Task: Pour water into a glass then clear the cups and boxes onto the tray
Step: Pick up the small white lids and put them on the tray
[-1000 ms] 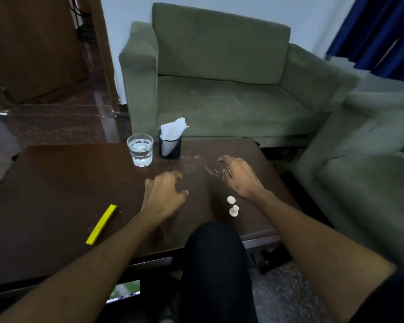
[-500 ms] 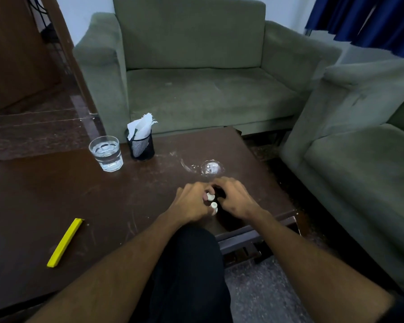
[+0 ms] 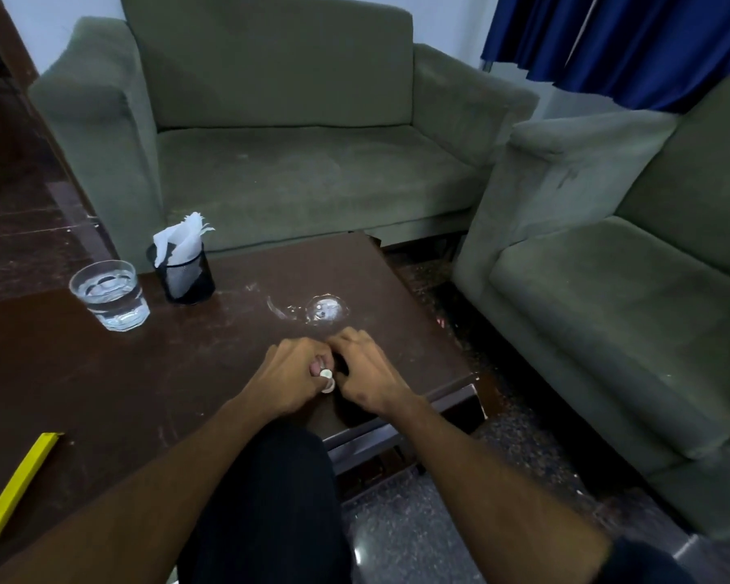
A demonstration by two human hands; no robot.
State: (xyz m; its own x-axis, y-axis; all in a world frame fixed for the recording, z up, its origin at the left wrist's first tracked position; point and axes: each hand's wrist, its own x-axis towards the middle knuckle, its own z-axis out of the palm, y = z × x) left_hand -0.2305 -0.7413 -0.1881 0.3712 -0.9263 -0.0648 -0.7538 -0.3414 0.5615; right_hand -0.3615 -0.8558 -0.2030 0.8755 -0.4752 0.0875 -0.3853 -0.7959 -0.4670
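The glass (image 3: 109, 295) stands on the dark brown table (image 3: 102, 373) toward its far left, upright, and I can see clear water in it up to well over half its height. Just to its right, close but apart from it, is a black cup-shaped holder (image 3: 183, 275) with white paper napkins (image 3: 181, 240) sticking up out of its top. Nearer the middle of the table lies a clear, shallow plastic piece (image 3: 326, 309), open side up, with a couple of small pale specks inside; I cannot tell what they are. Both of my hands are together at the near right part of the table, just in front of that clear piece. My left hand (image 3: 289, 377) and my right hand (image 3: 365, 375) have their fingers curled inward and meet around two small white round pieces (image 3: 326, 379), which show in the gap between the thumbs; the grip is narrow, pinched on those pieces, though I cannot tell which hand bears them. A flat yellow strip (image 3: 18, 486) lies at the near left edge of the table, well apart from everything else. Green sofas (image 3: 291, 170) stand beyond and to the right.
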